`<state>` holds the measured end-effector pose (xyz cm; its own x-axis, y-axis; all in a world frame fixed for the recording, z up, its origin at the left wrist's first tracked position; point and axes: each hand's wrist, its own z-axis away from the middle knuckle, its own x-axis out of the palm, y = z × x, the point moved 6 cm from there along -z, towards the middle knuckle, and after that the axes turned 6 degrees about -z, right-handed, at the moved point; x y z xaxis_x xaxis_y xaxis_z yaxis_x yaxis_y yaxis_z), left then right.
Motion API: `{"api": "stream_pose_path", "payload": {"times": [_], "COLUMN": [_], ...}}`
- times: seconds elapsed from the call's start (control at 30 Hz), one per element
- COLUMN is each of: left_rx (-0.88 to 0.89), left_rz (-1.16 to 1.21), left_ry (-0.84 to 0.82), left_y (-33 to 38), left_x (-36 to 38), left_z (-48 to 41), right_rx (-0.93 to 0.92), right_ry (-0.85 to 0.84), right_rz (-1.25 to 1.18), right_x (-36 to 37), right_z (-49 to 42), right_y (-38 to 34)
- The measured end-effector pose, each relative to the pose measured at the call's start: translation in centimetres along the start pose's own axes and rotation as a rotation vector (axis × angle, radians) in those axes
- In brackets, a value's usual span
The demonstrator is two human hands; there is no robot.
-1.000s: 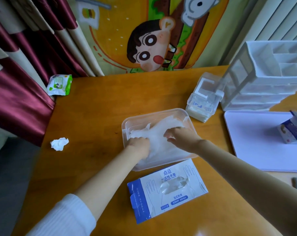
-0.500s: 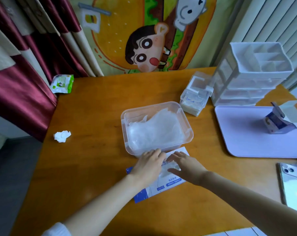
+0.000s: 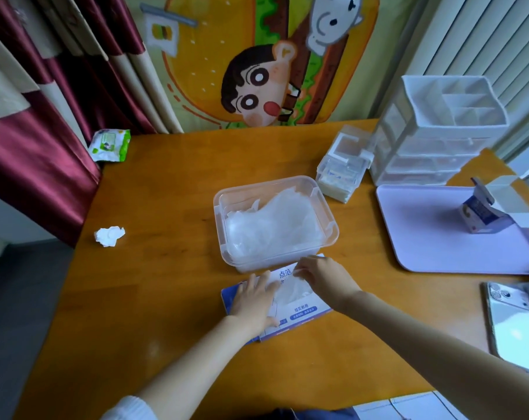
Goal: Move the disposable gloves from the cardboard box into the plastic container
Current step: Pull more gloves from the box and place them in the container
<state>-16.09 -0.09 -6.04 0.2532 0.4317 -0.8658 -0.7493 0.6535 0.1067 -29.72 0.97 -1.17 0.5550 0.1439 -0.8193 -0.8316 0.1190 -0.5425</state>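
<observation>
A single wide-angle view is given, taken from the head, above the near edge of the desk [image 3: 166, 298] and tilted forward and down. The desk is seen closely, through to its far edge, where a curtain [image 3: 45, 162] and a cartoon hanging [image 3: 257, 71] are caught. The plastic container [image 3: 217, 207] is framed near the middle; the left hand [image 3: 254, 301] and right hand [image 3: 324, 277] are seen just below it, forearms entering from the bottom.
</observation>
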Motion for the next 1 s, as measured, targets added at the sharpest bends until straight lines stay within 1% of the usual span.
{"api": "stream_pose_path", "payload": {"times": [0.2,0.3,0.37,0.43,0.5,0.57,0.67,0.7,0.73,0.77,0.87,0.9,0.93,1.0], "left_rx": [-0.013,0.034,0.074,0.101,0.096,0.083,0.094,0.104,0.114,0.12,0.127,0.135,0.135,0.129], "left_rz": [-0.038,-0.015,0.006,0.028,0.112,0.213,0.302,0.312,0.306,0.281,0.121,0.112,0.147,0.308], "left_ry": [-0.003,-0.001,-0.029,-0.041,0.014,0.158,0.485,0.566,0.609,0.614,0.531,0.533,0.542,0.563], "left_y": [0.0,0.0,0.0,0.0,0.0,0.2,0.3,0.3,0.4,0.5,1.0,0.9,0.7,0.0], "left_x": [0.4,0.1,-0.4,-1.6,-3.6,-6.3,-10.8,-11.9,-12.7,-13.2,-13.3,-13.2,-13.0,-12.9], "left_z": [-0.1,0.1,0.4,0.9,1.5,2.0,2.8,3.0,2.9,2.8,1.8,1.6,1.5,1.4], "right_rx": [-0.006,-0.007,0.017,0.049,0.073,0.091,0.086,0.081,0.079,0.077,0.054,0.047,0.046,0.06], "right_ry": [0.218,0.344,0.369,0.366,0.352,0.329,0.272,0.254,0.239,0.225,0.185,0.17,0.155,0.13], "right_rz": [-0.181,-0.17,-0.167,-0.154,-0.124,-0.098,-0.076,-0.074,-0.076,-0.081,-0.095,-0.092,-0.093,-0.102], "right_x": [-5.7,-8.6,-9.7,-10.3,-10.5,-10.6,-10.2,-10.0,-9.7,-9.5,-9.0,-8.9,-8.8,-8.8], "right_z": [-0.2,-0.7,-0.9,-1.0,-1.0,-0.8,-0.6,-0.6,-0.6,-0.6,-0.8,-0.8,-0.8,-0.8], "right_y": [-1.9,-2.1,-1.7,-1.3,-0.9,-0.8,-1.2,-1.3,-1.5,-1.6,-2.1,-2.2,-2.2,-1.9]}}
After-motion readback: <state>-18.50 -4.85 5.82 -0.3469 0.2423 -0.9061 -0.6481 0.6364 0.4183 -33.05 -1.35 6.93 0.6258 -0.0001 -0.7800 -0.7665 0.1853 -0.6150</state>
